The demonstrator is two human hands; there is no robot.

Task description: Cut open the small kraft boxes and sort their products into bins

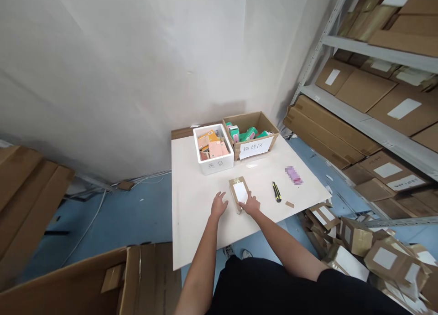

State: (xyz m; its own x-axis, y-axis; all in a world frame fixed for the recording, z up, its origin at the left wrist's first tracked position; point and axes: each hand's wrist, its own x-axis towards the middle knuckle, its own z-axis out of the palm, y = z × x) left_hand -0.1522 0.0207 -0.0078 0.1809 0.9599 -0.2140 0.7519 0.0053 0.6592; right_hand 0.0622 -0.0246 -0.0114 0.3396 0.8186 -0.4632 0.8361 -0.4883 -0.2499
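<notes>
A small cardboard box (241, 192) with a white label on top lies on the white table (191, 224) in front of me. My right hand (252, 204) grips its lower right side, thumb near the label. To the left of the box, my left hand (219, 205) hovers or rests just off the table, fingers apart and holding nothing; whether it touches the tabletop I cannot tell. A black and yellow utility knife (277, 192) lies to the right of my right hand, near a small brown cardboard scrap (289, 204).
Behind stand a white foam box (215, 165) of pink and orange packets and an open carton (265, 118) holding green boxes. A blurred purple item (293, 175) lies at right. Shelving (362, 116) with cartons, piled used boxes (356, 235) and a large open carton (130, 278) surround the table.
</notes>
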